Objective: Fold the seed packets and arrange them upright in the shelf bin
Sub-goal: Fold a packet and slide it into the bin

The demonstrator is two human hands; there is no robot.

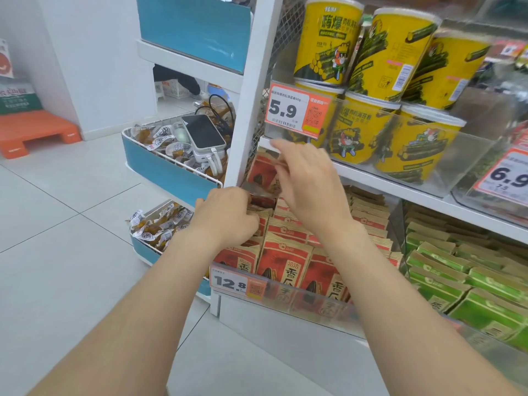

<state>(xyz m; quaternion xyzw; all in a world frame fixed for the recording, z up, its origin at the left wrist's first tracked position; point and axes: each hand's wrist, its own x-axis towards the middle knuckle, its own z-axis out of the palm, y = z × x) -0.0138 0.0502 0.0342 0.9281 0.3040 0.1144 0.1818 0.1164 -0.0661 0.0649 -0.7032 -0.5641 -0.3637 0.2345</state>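
Holding one red seed packet (pixel 261 174) up at the back left corner of the shelf bin (pixel 314 301), tilted. Gripping its low end with the left hand (pixel 225 215), fingers curled. Pinching its top part with the right hand (pixel 307 181), a bit blurry. Below, rows of more red packets (pixel 285 252) standing upright in the bin. Beside them on the right, green packets (pixel 471 281). Above, on the next shelf, yellow tubs (pixel 328 44). On the bin's front, a price tag (pixel 231 281) reading 12.8.
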